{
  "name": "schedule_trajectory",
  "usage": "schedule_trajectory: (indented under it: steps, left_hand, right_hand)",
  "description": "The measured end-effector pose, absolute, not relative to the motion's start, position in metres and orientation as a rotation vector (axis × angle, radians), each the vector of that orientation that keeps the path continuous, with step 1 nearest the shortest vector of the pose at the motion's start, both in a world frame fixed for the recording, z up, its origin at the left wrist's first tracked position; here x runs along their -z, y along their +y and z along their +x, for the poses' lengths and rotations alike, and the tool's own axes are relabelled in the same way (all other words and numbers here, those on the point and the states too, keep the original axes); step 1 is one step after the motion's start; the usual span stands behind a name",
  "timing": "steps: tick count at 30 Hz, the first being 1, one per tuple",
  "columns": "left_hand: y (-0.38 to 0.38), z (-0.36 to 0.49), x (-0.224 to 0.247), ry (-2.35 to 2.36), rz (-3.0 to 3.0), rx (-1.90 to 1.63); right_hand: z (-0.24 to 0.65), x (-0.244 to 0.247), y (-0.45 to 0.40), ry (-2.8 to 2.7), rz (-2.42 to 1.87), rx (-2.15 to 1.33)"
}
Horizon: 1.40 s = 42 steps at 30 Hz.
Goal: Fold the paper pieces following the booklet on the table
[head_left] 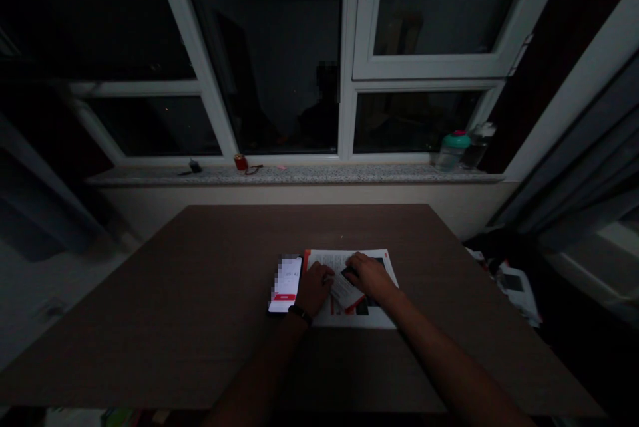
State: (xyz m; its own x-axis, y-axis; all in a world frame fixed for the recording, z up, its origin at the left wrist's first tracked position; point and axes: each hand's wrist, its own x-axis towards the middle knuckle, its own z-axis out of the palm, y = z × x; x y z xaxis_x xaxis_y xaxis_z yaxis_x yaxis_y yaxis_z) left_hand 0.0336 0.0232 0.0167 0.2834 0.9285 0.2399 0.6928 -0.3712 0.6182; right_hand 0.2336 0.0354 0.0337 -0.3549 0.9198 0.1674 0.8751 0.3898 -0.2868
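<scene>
A printed sheet (353, 320) with text, pictures and orange-red accents lies flat on the table. On top of it, a smaller folded piece of printed paper (345, 291) is tilted, with an orange-red lower edge. My left hand (314, 288), a dark band at its wrist, has its fingers closed at the paper's left edge. From the right, my right hand (372, 277) has curled fingers over the paper's upper right part, by a dark patch. Whether the small paper is joined to the sheet, I cannot tell. A lit phone (287, 281) lies just left of my left hand.
The brown table (200, 320) reaches to the wall below a granite windowsill (319, 175). On the sill stand a teal-lidded bottle (453, 151), a clear bottle (478, 146) and a small red jar (240, 162). Papers (516, 290) lie on a dark surface to the right.
</scene>
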Motion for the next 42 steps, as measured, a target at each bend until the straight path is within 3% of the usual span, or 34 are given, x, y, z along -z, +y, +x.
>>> schedule_trajectory:
  steps: [16,42]
  left_hand:
    - [0.019,0.036,-0.014,1.492,2.233,-0.777]
    - [-0.012,0.036,-0.033,1.464,2.568,-0.56]
  right_hand:
    - [0.224,-0.032,0.011,-2.32,-1.503,0.064]
    - [0.236,-0.04,-0.003,-2.446,-1.198,-0.385]
